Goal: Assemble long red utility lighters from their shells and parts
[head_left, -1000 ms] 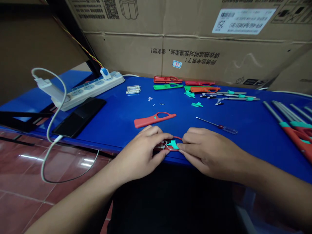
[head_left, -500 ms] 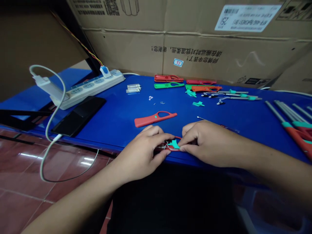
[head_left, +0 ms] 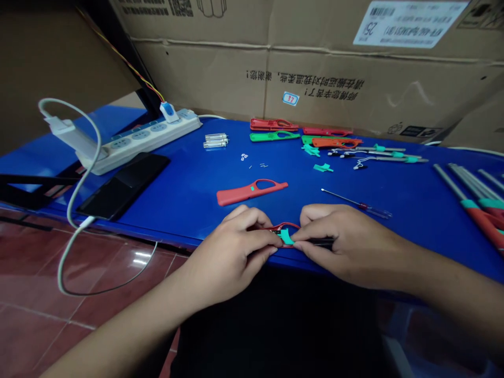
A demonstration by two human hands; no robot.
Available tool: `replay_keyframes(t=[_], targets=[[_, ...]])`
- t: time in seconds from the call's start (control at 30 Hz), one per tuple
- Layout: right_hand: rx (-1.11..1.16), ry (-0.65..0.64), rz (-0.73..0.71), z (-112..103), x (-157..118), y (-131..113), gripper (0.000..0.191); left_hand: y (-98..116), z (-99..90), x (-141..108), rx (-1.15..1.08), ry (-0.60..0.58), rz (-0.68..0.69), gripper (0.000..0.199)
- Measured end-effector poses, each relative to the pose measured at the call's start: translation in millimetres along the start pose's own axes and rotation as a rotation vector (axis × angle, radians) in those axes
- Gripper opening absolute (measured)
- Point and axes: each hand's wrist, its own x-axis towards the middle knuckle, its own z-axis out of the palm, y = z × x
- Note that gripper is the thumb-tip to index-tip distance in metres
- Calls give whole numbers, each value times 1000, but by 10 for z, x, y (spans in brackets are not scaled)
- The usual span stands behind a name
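At the table's front edge, my left hand (head_left: 240, 244) is closed around a red lighter casing half (head_left: 289, 224), most of which its fingers hide. A teal trigger piece (head_left: 286, 237) sits in the casing between both sets of fingertips. My right hand (head_left: 338, 241) pinches at the right side of this trigger, and a dark rod-like part (head_left: 321, 242) shows under its fingers. Just beyond my hands lies another red casing half (head_left: 252, 192) with a small teal mark. A screwdriver (head_left: 360, 205) with a clear and red handle rests behind my right hand.
Further back lie clear gas cylinders (head_left: 215, 140), red, green and orange casings (head_left: 274, 136), loose teal triggers (head_left: 323, 167) and metal tubes with wires (head_left: 397, 157). Lighters with long tubes (head_left: 478, 210) are at right. A phone (head_left: 126, 184) and power strip (head_left: 145, 139) occupy the left.
Both hands have shifted slightly right and down in the picture. My left fingertips now reach the teal trigger, covering the wires seen before. More of the screwdriver shows.
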Motion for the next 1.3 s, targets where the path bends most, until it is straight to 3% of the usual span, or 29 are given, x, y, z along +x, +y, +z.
replay_keyframes(t=[0.37, 0.6, 0.87, 0.97, 1.07, 1.3], targets=[[-147, 43, -251, 38, -8, 66, 27, -7, -8, 8, 2, 22, 7, 17], [22, 29, -31, 52, 40, -33, 24, -12, -30, 52, -53, -54, -29, 14], [52, 53, 111, 105, 83, -105, 26, -25, -35, 64, -44, -61, -67, 11], [50, 40, 177, 100, 98, -113, 23, -34, -33, 44, -11, -42, -104, 33], [21, -35, 260, 34, 129, -138, 22, -45, -30, 39, 5, -59, -106, 43], [-193, -337, 420, -158, 340, -325, 23, -23, -43, 45, 40, -79, -103, 43]])
